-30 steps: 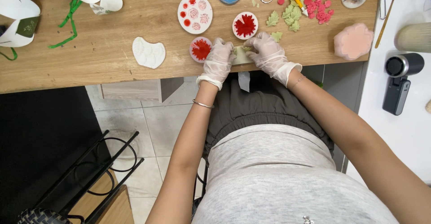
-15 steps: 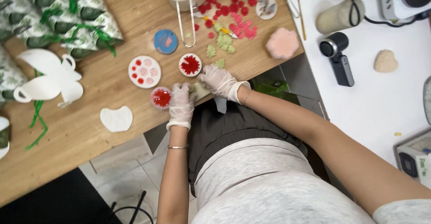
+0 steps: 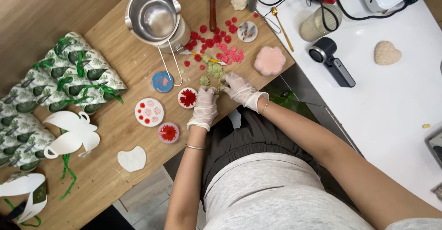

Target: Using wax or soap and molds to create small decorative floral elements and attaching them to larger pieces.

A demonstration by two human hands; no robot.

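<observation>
A wooden worktop (image 3: 115,133) of warm, light brown grain runs slantwise beneath the fingers (image 3: 212,92) and stretches away to their left and beyond them. Just to the right of the fingers its edge meets a white worktop (image 3: 391,92), smooth and matt, which fills the whole right side of the view. Past the far left corner, well apart from the fingers, stands a wood-panelled wall (image 3: 41,9) in the same brown tone. Below the near edge of the wooden worktop, on the near side of the fingers, pale grey floor tiles (image 3: 147,197) show, with a dark patch beside them. The light is even and soft, throwing only faint shadows.
</observation>
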